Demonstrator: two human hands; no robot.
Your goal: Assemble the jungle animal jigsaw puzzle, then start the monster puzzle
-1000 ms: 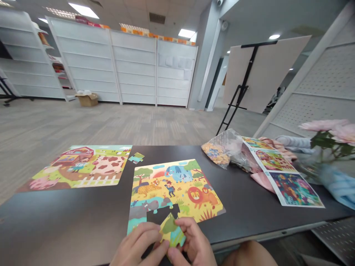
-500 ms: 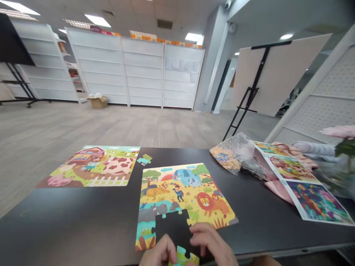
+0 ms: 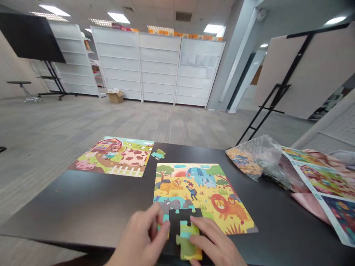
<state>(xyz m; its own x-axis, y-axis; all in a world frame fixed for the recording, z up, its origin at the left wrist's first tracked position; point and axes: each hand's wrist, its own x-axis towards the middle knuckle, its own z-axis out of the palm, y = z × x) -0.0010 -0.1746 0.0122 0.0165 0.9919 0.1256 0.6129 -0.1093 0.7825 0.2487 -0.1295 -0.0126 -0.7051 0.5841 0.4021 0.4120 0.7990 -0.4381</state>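
Note:
An animal-scene jigsaw puzzle (image 3: 177, 183) lies on the dark table, with a gap (image 3: 174, 218) in its lower part. Over that gap, my right hand (image 3: 215, 244) grips a green, yellow and blue puzzle piece (image 3: 188, 242), fingers on its right side and a thumb tip at its lower edge. The piece covers part of the gap and does not fill it. My left hand (image 3: 142, 236) is at the puzzle's lower left edge, thumb and forefinger curled but slightly apart, with no loose piece visible between them. It hides the lower left corner.
A farm-scene puzzle (image 3: 126, 159) lies at the back left, with a loose piece (image 3: 158, 154) beside it. At the right are a clear plastic bag of pieces (image 3: 246, 157) and a printed picture sheet (image 3: 318, 181). An easel (image 3: 277, 94) stands beyond the table.
The view has swung left. My left hand has left the piece and moved to the puzzle's left edge. My right hand now has the piece, which has come further over the gap.

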